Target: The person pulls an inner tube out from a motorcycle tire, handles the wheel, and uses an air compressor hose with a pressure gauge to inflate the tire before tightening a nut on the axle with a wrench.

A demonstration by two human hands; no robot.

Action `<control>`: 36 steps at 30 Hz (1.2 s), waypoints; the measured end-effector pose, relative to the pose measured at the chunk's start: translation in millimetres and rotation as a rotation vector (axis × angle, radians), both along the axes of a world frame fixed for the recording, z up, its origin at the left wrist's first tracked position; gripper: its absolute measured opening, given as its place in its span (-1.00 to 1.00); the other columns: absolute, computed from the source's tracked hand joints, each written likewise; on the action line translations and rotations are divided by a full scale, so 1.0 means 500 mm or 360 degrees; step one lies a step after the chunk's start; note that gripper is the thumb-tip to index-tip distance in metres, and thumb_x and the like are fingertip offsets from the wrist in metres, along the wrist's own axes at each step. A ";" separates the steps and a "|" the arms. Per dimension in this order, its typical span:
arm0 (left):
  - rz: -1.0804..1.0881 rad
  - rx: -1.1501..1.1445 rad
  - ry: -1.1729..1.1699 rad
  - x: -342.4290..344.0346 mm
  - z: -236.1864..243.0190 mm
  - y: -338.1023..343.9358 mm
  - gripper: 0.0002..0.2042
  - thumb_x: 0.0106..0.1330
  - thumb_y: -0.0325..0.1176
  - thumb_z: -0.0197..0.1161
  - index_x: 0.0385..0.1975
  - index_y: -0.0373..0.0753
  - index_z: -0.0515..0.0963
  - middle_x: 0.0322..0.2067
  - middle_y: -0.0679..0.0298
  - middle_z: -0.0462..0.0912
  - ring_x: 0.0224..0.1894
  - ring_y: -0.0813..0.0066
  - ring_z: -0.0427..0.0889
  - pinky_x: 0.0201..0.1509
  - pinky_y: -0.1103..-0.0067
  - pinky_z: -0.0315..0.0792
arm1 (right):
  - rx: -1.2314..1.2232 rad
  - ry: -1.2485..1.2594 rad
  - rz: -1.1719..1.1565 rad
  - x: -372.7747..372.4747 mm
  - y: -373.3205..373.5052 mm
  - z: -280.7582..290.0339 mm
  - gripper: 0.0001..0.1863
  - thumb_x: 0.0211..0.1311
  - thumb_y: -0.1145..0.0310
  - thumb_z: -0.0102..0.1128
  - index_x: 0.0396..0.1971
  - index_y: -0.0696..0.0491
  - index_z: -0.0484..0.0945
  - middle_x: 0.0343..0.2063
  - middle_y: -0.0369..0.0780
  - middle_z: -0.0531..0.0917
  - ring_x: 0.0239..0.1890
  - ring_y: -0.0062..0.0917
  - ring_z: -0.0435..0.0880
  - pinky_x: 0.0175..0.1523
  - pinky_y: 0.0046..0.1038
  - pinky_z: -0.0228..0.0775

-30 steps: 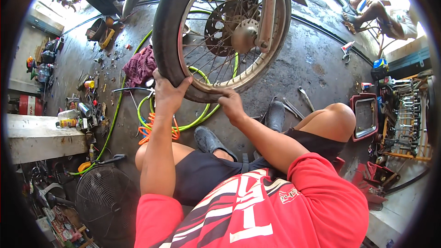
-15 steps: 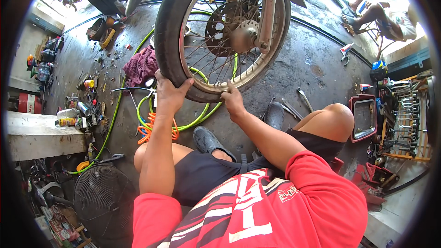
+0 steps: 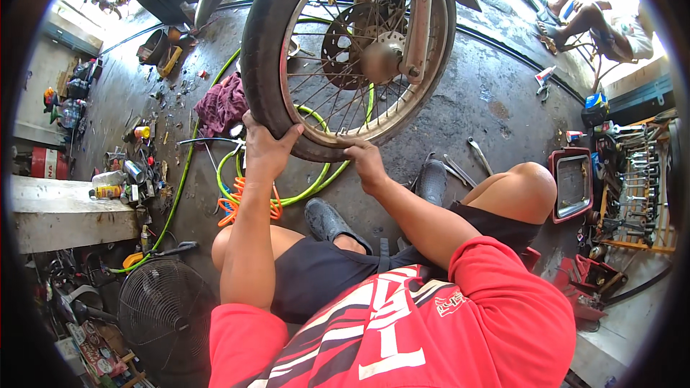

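Note:
A motorcycle front wheel stands before me, with a black tyre point(image 3: 260, 54), a worn metal rim point(image 3: 431, 75) and wire spokes. My left hand point(image 3: 266, 149) is closed round the tyre at its lower left, the thumb lying toward the rim. At the bottom of the wheel my right hand point(image 3: 368, 165) grips the tyre, its fingers reaching over the edge of the rim; some fingertips are hidden. A brake disc point(image 3: 338, 65) with holes sits by the hub, and a fork leg point(image 3: 419, 25) runs down to the axle.
Beneath the wheel lie a green hose point(image 3: 316, 185), an orange coiled hose point(image 3: 233, 208) and a purple cloth point(image 3: 221, 104). Wrenches point(image 3: 478, 154) lie beside my right shoe. A red-rimmed tray point(image 3: 573, 185) and a tool rack point(image 3: 640, 187) stand right, a fan point(image 3: 162, 309) left. Another person point(image 3: 596, 25) sits far right.
My right hand's raised index finger has come down from the rim, and the fingers now bend left over the tyre. My left hand keeps its hold, and the wheel looks almost unmoved.

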State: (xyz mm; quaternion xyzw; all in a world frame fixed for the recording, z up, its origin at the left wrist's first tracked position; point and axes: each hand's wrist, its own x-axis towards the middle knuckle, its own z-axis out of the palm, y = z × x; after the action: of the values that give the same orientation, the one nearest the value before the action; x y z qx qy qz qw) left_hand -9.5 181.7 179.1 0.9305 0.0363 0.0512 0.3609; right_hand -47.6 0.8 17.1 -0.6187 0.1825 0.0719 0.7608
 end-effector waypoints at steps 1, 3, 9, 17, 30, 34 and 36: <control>0.0024 -0.0001 0.0014 -0.004 0.003 0.007 -0.10 0.02 -0.18 0.56 0.19 -0.56 0.12 0.00 -0.24 0.52 0.07 -0.12 0.56 0.18 0.32 0.43 | -0.0210 0.0016 0.0062 0.005 -0.004 0.013 -0.56 0.05 0.52 0.20 0.02 0.15 0.63 -0.10 -0.18 0.70 -0.06 -0.48 0.60 0.07 -0.48 0.38; 0.0047 -0.0012 0.0043 -0.007 0.007 0.007 -0.10 0.02 -0.18 0.56 0.19 -0.56 0.11 0.00 -0.24 0.51 0.07 -0.12 0.56 0.18 0.33 0.44 | -0.0763 -0.0135 0.0218 0.026 -0.026 0.034 -0.58 0.07 0.46 0.23 0.01 0.05 0.65 -0.14 -0.15 0.70 -0.09 -0.38 0.64 0.05 -0.39 0.43; 0.0037 -0.0066 0.0051 -0.006 0.013 0.000 -0.10 0.04 -0.18 0.56 0.20 -0.54 0.08 -0.01 -0.25 0.53 0.06 -0.13 0.58 0.18 0.32 0.45 | -0.1588 -0.0379 0.0984 0.119 -0.084 0.076 -0.68 0.18 0.21 0.21 -0.04 -0.20 0.68 -0.17 -0.12 0.72 -0.06 -0.18 0.67 0.03 -0.20 0.50; 0.0048 0.0001 0.0051 -0.003 0.014 -0.003 -0.07 0.02 -0.11 0.57 0.22 -0.50 0.09 -0.01 -0.20 0.57 0.06 -0.05 0.61 0.18 0.34 0.45 | -0.1415 -0.0657 0.1438 0.179 -0.125 0.085 -0.64 0.17 -0.01 0.26 -0.04 -0.30 0.67 -0.20 -0.16 0.74 -0.07 -0.21 0.69 0.01 -0.22 0.51; 0.0069 0.0053 0.0019 -0.006 -0.004 0.018 -0.08 0.02 -0.06 0.57 0.18 -0.52 0.14 -0.06 -0.20 0.56 0.02 -0.07 0.62 0.14 0.32 0.46 | -0.1700 -0.0460 0.1460 0.177 -0.097 0.090 -0.61 0.17 -0.05 0.28 -0.05 -0.24 0.67 -0.19 -0.11 0.73 -0.11 -0.19 0.70 0.01 -0.22 0.51; 0.0024 0.0028 -0.0007 -0.003 -0.002 0.016 -0.11 0.04 -0.13 0.55 0.17 -0.52 0.12 -0.04 -0.24 0.54 0.05 -0.14 0.58 0.16 0.29 0.44 | -0.1544 -0.0509 0.1503 0.186 -0.106 0.095 -0.61 0.16 -0.02 0.29 -0.03 -0.23 0.66 -0.18 -0.11 0.73 -0.09 -0.19 0.69 0.03 -0.23 0.50; -0.0027 0.0012 -0.0029 0.005 0.002 -0.003 -0.13 0.05 -0.17 0.55 0.17 -0.52 0.10 -0.04 -0.26 0.54 0.06 -0.17 0.57 0.16 0.28 0.43 | -0.1149 -0.0678 0.1428 0.194 -0.138 0.040 -0.61 0.16 -0.01 0.29 -0.03 -0.22 0.66 -0.18 -0.10 0.72 -0.08 -0.17 0.68 0.04 -0.23 0.50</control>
State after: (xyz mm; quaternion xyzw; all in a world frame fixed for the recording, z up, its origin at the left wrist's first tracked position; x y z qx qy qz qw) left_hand -7.2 180.4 180.3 0.9316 0.0250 0.0568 0.3582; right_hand 49.5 -68.3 37.1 -0.8546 -0.2388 0.1936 0.4185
